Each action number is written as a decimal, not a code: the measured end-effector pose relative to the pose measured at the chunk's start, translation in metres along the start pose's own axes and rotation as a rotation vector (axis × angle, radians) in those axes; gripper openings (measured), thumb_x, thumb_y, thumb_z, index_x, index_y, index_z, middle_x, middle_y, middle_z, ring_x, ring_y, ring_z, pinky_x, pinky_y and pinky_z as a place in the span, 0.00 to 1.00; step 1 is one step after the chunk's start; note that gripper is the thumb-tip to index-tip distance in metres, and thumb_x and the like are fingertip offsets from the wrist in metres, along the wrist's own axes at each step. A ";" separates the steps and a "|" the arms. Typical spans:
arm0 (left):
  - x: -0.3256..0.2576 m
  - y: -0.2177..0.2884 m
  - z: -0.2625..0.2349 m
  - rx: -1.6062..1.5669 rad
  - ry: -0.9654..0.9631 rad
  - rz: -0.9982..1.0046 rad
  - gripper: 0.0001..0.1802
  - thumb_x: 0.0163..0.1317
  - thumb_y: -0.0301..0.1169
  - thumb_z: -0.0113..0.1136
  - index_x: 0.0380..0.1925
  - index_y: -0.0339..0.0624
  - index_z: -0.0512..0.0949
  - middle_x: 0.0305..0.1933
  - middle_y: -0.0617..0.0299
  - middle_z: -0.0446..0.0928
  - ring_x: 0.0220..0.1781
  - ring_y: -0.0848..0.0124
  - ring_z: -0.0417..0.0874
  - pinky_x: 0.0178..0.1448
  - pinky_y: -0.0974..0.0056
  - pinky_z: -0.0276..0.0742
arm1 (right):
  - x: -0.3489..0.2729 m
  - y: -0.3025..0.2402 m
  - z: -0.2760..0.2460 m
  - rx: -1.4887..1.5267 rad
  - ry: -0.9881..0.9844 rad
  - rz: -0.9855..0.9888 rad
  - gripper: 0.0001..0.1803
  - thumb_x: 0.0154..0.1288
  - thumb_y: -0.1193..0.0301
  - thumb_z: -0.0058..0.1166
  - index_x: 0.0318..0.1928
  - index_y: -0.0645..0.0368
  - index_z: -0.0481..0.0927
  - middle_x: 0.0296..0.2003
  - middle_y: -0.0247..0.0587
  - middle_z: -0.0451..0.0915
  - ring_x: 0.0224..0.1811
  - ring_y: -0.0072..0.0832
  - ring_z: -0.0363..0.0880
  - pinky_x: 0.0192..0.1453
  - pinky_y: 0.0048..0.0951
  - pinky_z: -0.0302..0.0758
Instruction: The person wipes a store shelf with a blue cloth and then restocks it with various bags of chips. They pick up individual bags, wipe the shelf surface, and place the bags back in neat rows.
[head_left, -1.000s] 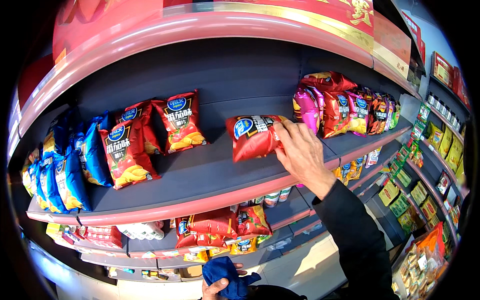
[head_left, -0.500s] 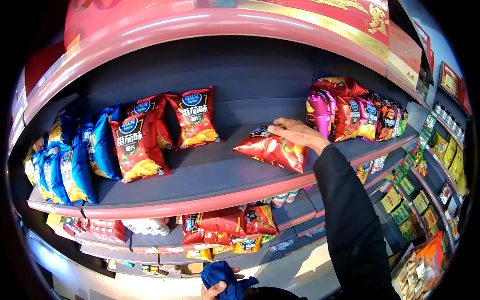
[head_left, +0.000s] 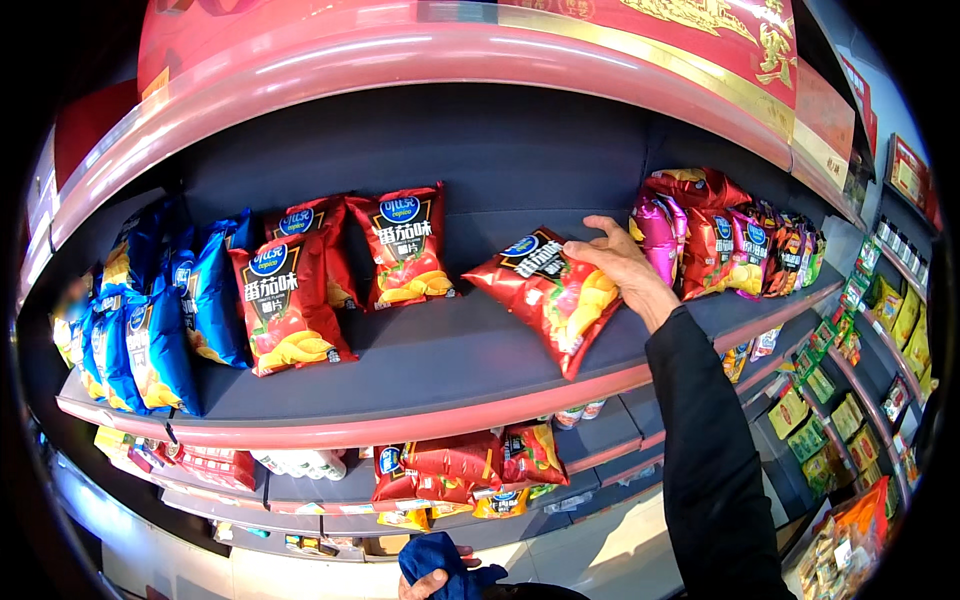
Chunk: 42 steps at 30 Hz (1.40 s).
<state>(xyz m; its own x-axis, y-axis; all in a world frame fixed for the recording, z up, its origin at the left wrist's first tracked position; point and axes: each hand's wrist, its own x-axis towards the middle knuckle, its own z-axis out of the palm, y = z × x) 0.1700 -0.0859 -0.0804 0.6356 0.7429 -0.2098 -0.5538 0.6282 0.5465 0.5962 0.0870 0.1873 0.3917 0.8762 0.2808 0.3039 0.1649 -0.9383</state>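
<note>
My right hand (head_left: 622, 268) grips the upper right edge of a red chip bag (head_left: 548, 295), its thumb and fingers closed on the foil. The bag is tilted, with its lower corner at the front of the dark grey shelf (head_left: 430, 370). Low in the view, my left hand (head_left: 432, 582) clutches a bunched dark blue cloth (head_left: 440, 562); part of that hand is hidden behind it. Left of the tilted bag, a red chip bag (head_left: 405, 248) stands against the back, beside another red bag (head_left: 288, 305) leaning nearer the front.
Several blue chip bags (head_left: 160, 345) fill the shelf's left end. Purple and red bags (head_left: 712, 240) crowd its right end. A pink shelf edge (head_left: 350, 430) runs along the front, and more red bags (head_left: 450, 465) lie one shelf below. An upper ledge (head_left: 480, 60) overhangs everything.
My right hand went from lying over the bag's top to gripping its edge. The bag has risen from lying flat and turned, its face showing more. The left hand still holds the cloth.
</note>
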 end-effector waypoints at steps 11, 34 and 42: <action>0.004 0.020 -0.013 0.012 0.041 0.031 0.38 0.59 0.43 0.69 0.64 0.33 0.68 0.59 0.44 0.78 0.63 0.45 0.81 0.69 0.42 0.76 | 0.021 0.017 0.023 -0.488 -0.163 0.101 0.57 0.57 0.43 0.73 0.74 0.68 0.62 0.61 0.61 0.76 0.63 0.42 0.79 0.67 0.38 0.75; 0.003 0.057 -0.020 0.031 0.087 0.116 0.40 0.59 0.39 0.72 0.67 0.37 0.65 0.62 0.48 0.73 0.65 0.52 0.76 0.72 0.39 0.73 | 0.077 0.053 0.083 0.200 0.382 -0.169 0.44 0.65 0.65 0.71 0.74 0.63 0.61 0.54 0.50 0.78 0.55 0.32 0.79 0.60 0.34 0.76; 0.001 0.057 -0.025 0.057 0.112 0.093 0.40 0.59 0.40 0.71 0.68 0.37 0.65 0.62 0.48 0.73 0.65 0.51 0.77 0.71 0.43 0.74 | 0.077 0.060 0.084 0.148 0.259 -0.136 0.35 0.70 0.67 0.65 0.72 0.62 0.64 0.56 0.50 0.78 0.57 0.32 0.79 0.62 0.33 0.76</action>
<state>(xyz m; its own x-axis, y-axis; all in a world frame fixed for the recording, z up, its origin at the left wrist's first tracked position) 0.1251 -0.0434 -0.0697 0.5171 0.8205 -0.2437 -0.5740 0.5436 0.6124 0.5712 0.2023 0.1360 0.5700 0.7005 0.4295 0.2468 0.3527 -0.9026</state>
